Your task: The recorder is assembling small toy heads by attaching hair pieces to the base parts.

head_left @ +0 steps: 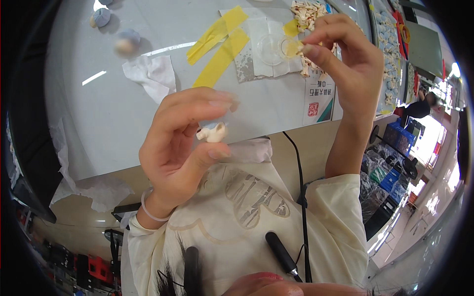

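Note:
A small cream-coloured figurine piece, with a dark spot and a bluish top, sits at my left hand, propped on the thumb with the fingers curled behind and above it. Farther right, my right hand has its thumb and forefinger brought together at the edge of a small round clear dish. Whatever is between those fingertips is too small to make out. Beside it lies a larger clear round dish on white paper. Many similar cream pieces are heaped behind the right hand.
Yellow tape strips and a crumpled white tissue lie on the grey table. Blue-and-cream figures stand at the far left. More pieces fill a tray on the right. A black cable hangs by the table's near edge.

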Tool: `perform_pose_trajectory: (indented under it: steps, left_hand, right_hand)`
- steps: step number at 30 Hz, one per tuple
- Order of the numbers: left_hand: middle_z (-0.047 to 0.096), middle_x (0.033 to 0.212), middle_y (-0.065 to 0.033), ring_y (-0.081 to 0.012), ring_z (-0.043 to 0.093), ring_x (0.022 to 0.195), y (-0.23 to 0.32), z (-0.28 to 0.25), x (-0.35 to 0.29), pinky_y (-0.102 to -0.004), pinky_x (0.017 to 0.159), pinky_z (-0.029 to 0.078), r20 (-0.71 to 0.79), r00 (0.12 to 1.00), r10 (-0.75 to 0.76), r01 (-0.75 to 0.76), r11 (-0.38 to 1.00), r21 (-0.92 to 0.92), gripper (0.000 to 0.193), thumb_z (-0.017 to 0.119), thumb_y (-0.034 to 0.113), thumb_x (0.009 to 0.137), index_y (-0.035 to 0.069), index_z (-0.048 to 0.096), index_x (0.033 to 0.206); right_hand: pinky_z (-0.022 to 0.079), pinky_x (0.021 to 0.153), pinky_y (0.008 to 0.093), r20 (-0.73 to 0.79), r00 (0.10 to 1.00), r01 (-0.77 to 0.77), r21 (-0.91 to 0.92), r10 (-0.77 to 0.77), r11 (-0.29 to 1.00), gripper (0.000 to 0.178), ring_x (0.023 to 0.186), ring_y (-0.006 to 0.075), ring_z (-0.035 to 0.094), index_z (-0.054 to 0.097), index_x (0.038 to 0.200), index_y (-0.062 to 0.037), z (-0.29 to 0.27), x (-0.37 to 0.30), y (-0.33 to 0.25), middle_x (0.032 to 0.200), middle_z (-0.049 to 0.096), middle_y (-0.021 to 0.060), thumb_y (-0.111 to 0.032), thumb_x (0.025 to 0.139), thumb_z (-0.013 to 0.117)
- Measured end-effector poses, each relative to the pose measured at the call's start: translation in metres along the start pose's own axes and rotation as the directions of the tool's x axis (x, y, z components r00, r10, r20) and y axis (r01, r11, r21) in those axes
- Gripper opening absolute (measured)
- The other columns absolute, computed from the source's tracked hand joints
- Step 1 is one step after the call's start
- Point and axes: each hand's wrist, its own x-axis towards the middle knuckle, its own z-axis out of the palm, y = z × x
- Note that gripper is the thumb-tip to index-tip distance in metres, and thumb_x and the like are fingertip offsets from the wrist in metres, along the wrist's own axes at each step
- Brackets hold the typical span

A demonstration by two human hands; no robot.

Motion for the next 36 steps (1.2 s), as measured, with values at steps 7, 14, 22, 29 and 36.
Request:
perform_pose_trajectory:
  steps: [7,14,22,29,36]
  left_hand:
    - [0.051,0.104,-0.0158,-0.0242,0.054,0.091,0.002,0.001,0.003,-0.0304,0.077,0.044,-0.033,0.995,-0.098,0.094,0.991,-0.094,0.04,0.065,0.02,0.075,-0.001,0.047,0.104]
    - [0.053,0.103,-0.0198,-0.025,0.053,0.096,0.004,0.004,0.006,-0.0327,0.083,0.042,-0.062,0.983,-0.17,0.146,0.948,-0.282,0.035,0.064,0.005,0.075,-0.005,0.046,0.103]
    - [0.053,0.103,-0.0201,-0.0264,0.056,0.092,0.007,0.011,0.0,-0.0335,0.082,0.044,-0.006,0.995,-0.095,0.091,0.968,-0.234,0.039,0.064,-0.002,0.072,-0.006,0.043,0.105]
    - [0.055,0.099,-0.0183,-0.0249,0.057,0.09,0.008,0.01,0.003,-0.0285,0.073,0.047,0.091,0.989,0.113,-0.129,0.974,0.187,0.039,0.071,0.0,0.064,-0.006,0.053,0.098]
    - [0.057,0.094,-0.0155,-0.0209,0.058,0.083,0.011,0.013,-0.003,-0.0259,0.066,0.048,0.065,0.988,0.138,-0.151,0.952,0.266,0.041,0.074,0.004,0.061,-0.003,0.055,0.097]
  right_hand:
    - [0.037,0.053,0.0223,-0.036,0.992,-0.129,-0.341,0.124,0.931,0.009,0.06,0.0107,0.048,0.059,0.07,0.0003,0.011,0.025,-0.046,0.068,0.055,0.0053,0.002,0.065,0.067]
    - [0.037,0.058,0.0243,-0.096,0.973,-0.227,-0.29,0.208,0.93,0.012,0.064,0.0132,0.049,0.061,0.066,-0.0009,0.018,0.023,-0.048,0.066,0.055,0.0054,0.002,0.058,0.069]
    - [0.029,0.06,0.0219,-0.059,0.998,0.049,0.269,-0.035,0.962,0.02,0.068,0.0132,0.041,0.058,0.071,0.0001,0.028,-0.026,-0.039,0.074,0.048,0.0068,-0.008,0.059,0.072]
    - [0.028,0.058,0.0227,0.0,0.997,-0.064,0.519,0.075,0.853,0.022,0.065,0.0125,0.038,0.057,0.067,-0.0022,0.049,-0.042,-0.049,0.072,0.047,0.0057,-0.009,0.056,0.074]
    - [0.028,0.057,0.0216,0.038,0.994,-0.104,0.553,0.099,0.827,0.02,0.066,0.012,0.038,0.056,0.07,-0.003,0.059,-0.049,-0.045,0.072,0.045,0.0043,-0.006,0.059,0.073]
